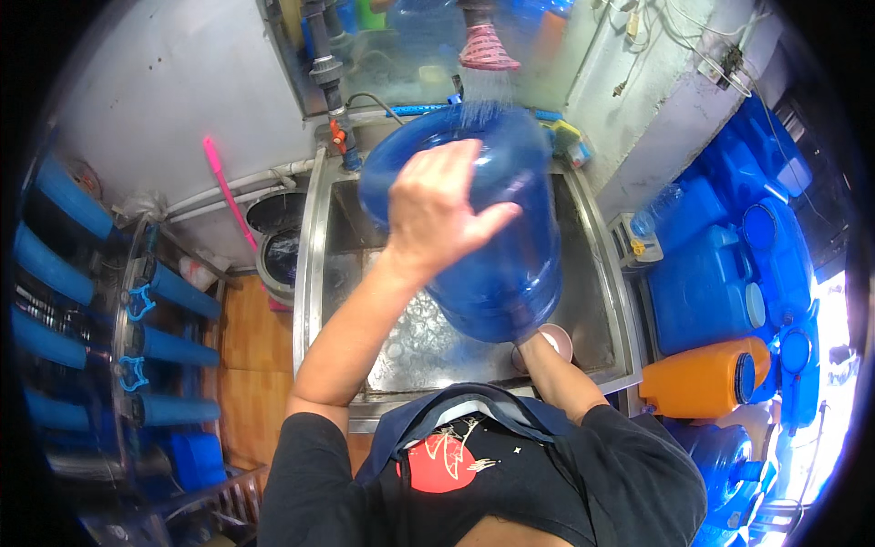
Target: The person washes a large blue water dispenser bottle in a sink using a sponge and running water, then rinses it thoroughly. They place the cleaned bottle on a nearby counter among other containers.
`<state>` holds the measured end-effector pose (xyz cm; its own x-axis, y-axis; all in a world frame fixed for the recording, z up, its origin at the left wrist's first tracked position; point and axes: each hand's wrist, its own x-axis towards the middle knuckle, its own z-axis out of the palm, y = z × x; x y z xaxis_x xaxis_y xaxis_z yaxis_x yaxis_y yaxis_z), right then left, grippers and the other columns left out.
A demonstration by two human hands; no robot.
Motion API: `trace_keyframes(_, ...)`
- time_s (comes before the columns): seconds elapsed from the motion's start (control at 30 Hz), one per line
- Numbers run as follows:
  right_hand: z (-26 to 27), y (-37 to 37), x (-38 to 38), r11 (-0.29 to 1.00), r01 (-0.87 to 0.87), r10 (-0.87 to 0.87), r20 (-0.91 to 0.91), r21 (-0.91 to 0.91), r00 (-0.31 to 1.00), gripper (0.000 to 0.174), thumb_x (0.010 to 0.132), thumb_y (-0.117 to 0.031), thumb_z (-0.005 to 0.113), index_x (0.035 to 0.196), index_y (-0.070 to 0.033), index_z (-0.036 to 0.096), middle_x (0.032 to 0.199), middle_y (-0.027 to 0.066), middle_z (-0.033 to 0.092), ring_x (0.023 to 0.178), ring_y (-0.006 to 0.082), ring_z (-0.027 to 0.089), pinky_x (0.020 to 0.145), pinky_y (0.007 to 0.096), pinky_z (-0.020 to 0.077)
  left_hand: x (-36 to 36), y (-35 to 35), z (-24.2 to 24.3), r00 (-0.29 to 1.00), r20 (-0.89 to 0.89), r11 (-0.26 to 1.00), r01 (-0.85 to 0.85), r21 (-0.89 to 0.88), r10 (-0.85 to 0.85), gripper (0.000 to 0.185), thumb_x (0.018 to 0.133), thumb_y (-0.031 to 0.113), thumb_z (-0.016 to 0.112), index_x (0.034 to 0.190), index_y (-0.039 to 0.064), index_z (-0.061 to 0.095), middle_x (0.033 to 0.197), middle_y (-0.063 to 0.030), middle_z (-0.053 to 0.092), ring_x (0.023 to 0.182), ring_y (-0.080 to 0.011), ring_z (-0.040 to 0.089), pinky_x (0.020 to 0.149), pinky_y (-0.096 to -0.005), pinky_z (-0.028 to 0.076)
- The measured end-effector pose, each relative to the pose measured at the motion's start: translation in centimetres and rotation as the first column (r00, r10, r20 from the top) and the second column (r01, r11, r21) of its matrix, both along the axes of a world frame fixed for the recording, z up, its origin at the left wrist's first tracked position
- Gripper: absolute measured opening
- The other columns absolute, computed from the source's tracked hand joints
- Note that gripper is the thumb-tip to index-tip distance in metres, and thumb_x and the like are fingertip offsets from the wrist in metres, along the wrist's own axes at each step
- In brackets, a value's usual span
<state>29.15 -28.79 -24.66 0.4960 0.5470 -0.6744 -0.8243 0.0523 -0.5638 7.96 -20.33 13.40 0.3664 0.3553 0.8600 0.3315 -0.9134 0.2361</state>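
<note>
A large translucent blue water jug (pixel 506 260) is tilted over the stainless steel sink (pixel 311 273), slightly blurred. My left hand (pixel 441 198) lies across its upper side, fingers together and thumb spread against the plastic. At the jug's lower end is my right hand (pixel 525 327), mostly hidden behind the blue wall; only the wrist shows plainly. Water (pixel 487 92) falls onto the jug's far end from an outlet wrapped in pink mesh (pixel 487 49). A pale pink bowl (pixel 559 340) sits beside my right wrist, partly covered. Wet, bubbly patches show on the sink floor.
An orange-handled valve (pixel 338 137) stands on the pipe at the back left. Blue jerrycans (pixel 704 287) and an orange one (pixel 697 383) crowd the right. Left are a bucket (pixel 277 263), a pink-handled tool (pixel 229 191) and blue filter housings (pixel 181 347). A sponge (pixel 566 137) lies at the back rim.
</note>
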Motion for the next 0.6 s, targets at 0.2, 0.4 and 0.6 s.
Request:
trace_keyframes(0.2, 0.7, -2.0, 1.5, 0.993, 0.093, -0.093, -0.005, 0.068, 0.996, 0.018, 0.091, -0.021, 0.067, 0.099, -0.005, 0.065, 0.089, 0.0082, 0.067, 0.080, 0.0216, 0.067, 0.060, 0.0387, 0.0551, 5.7, -3.1, 5.7, 0.913, -0.196, 0.903, 0.392, 0.173, -0.359, 0.072, 0.062, 0.038, 0.087, 0.115, -0.004, 0.062, 0.108, -0.0190, 0.068, 0.099, -0.0348, 0.066, 0.092, -0.0417, 0.052)
trace_keyframes(0.4, 0.9, -1.8, 2.9, 0.985, 0.140, -0.140, -0.010, 0.104, 0.990, 0.018, 0.091, -0.020, 0.068, 0.100, -0.005, 0.065, 0.089, 0.0084, 0.067, 0.080, 0.0218, 0.067, 0.061, 0.0391, 0.0555, 10.4, -5.8, 8.4, 0.800, -0.321, 0.803, 0.573, 0.161, -0.507, 0.066, 0.059, 0.029, 0.089, 0.111, -0.001, 0.062, 0.104, -0.0158, 0.068, 0.102, -0.0337, 0.065, 0.093, -0.0411, 0.050)
trace_keyframes(0.6, 1.1, -1.5, 3.5, 0.977, 0.176, -0.176, -0.009, 0.118, 0.984, 0.018, 0.091, -0.019, 0.068, 0.102, -0.005, 0.064, 0.090, 0.0085, 0.067, 0.081, 0.0221, 0.067, 0.062, 0.0395, 0.0559, 13.1, -7.4, 9.9, 0.826, -0.317, 0.811, 0.542, 0.219, -0.466, 0.061, 0.059, 0.029, 0.089, 0.107, -0.001, 0.063, 0.100, -0.0155, 0.068, 0.099, -0.0331, 0.066, 0.092, -0.0417, 0.050)
